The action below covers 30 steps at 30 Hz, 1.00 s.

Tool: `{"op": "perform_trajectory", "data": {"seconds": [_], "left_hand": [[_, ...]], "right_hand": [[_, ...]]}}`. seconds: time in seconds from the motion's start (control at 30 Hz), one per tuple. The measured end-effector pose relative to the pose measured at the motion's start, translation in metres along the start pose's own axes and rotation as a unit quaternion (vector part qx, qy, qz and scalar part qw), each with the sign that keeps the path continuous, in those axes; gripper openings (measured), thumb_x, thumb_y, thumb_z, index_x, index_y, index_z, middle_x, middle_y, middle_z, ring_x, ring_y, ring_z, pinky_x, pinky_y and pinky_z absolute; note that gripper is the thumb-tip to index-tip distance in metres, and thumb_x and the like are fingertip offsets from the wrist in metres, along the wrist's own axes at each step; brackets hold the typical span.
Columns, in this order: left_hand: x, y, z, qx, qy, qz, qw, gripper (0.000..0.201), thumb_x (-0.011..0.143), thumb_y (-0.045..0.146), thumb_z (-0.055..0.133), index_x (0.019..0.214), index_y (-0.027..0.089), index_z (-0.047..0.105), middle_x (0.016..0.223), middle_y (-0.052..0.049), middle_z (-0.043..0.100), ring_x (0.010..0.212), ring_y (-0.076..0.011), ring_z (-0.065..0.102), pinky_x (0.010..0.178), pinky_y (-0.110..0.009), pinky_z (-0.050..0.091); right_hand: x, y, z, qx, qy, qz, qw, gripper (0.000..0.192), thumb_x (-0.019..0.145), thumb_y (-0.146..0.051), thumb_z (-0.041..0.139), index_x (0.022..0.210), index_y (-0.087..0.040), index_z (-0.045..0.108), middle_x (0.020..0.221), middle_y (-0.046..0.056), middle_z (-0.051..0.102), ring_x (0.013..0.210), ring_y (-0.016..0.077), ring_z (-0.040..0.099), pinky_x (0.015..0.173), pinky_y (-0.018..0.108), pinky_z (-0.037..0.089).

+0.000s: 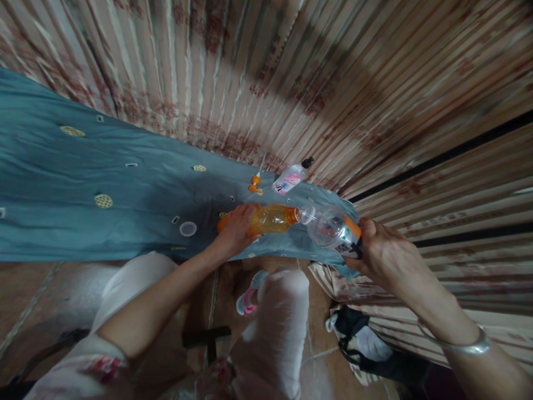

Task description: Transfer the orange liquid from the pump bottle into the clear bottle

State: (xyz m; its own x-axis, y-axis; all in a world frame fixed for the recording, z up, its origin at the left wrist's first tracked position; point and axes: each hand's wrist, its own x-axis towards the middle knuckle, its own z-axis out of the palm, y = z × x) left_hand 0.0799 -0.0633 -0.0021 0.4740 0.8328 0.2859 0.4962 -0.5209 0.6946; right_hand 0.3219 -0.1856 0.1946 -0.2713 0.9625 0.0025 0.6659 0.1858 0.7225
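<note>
The left hand (236, 229) is wrapped round the base end of an orange bottle (270, 219), fingers curled over its top so the body sticks out past them to the right, lying almost level just above the blue cloth (83, 183). Its neck meets the mouth of a clear bottle (331, 226), mouth to mouth. The right hand (385, 255) grips the clear bottle at its far end, fingers closed about the orange-and-black label, the see-through body jutting left from them.

Behind on the cloth lie a small pink-labelled bottle (290, 179) with a black cap, an orange cap (255, 183) and a white lid (187, 228). A bangle (466, 347) circles the right wrist.
</note>
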Motion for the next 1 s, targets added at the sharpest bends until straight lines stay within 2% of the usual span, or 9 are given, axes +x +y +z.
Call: {"op": "perform_trajectory", "data": {"seconds": [0.4,0.6,0.8,1.0], "left_hand": [[0.0004,-0.0016,0.002,-0.005,0.0,-0.002,1.0,0.066,0.074,0.018,0.078,0.132,0.02,0.046,0.132,-0.013,0.061,0.124,-0.0307,0.059,0.103,-0.047,0.05],[-0.0005,-0.0028,0.003,-0.006,0.008,-0.003,1.0,0.066,0.074,0.019,0.078,0.132,0.023,0.047,0.132,-0.011,0.061,0.123,-0.0309,0.06,0.102,-0.048,0.05],[0.0,-0.0022,0.0033,-0.004,0.001,-0.01,1.0,0.069,0.073,0.017,0.08,0.133,0.021,0.047,0.134,-0.012,0.061,0.126,-0.031,0.059,0.104,-0.047,0.05],[-0.0004,-0.0008,0.0018,-0.004,0.002,-0.005,1.0,0.069,0.074,0.018,0.081,0.134,0.019,0.046,0.132,-0.013,0.061,0.123,-0.0309,0.059,0.103,-0.046,0.05]], "right_hand": [[0.0002,-0.0004,-0.0003,-0.012,-0.017,0.009,1.0,0.028,0.084,-0.038,0.066,0.091,-0.018,0.048,0.07,0.006,0.058,0.062,0.0233,0.057,0.057,0.031,0.034],[-0.0009,-0.0008,0.0026,0.005,-0.005,0.016,1.0,0.026,0.086,-0.039,0.062,0.09,-0.019,0.047,0.07,0.007,0.058,0.061,0.0238,0.055,0.056,0.032,0.032],[-0.0009,-0.0011,0.0015,0.001,-0.007,0.014,1.0,0.028,0.084,-0.038,0.066,0.09,-0.018,0.048,0.071,0.008,0.058,0.064,0.0238,0.057,0.058,0.031,0.034],[-0.0003,-0.001,-0.0012,0.005,-0.013,0.013,1.0,0.027,0.085,-0.038,0.065,0.089,-0.019,0.047,0.07,0.006,0.057,0.061,0.0224,0.054,0.056,0.031,0.031]]}}
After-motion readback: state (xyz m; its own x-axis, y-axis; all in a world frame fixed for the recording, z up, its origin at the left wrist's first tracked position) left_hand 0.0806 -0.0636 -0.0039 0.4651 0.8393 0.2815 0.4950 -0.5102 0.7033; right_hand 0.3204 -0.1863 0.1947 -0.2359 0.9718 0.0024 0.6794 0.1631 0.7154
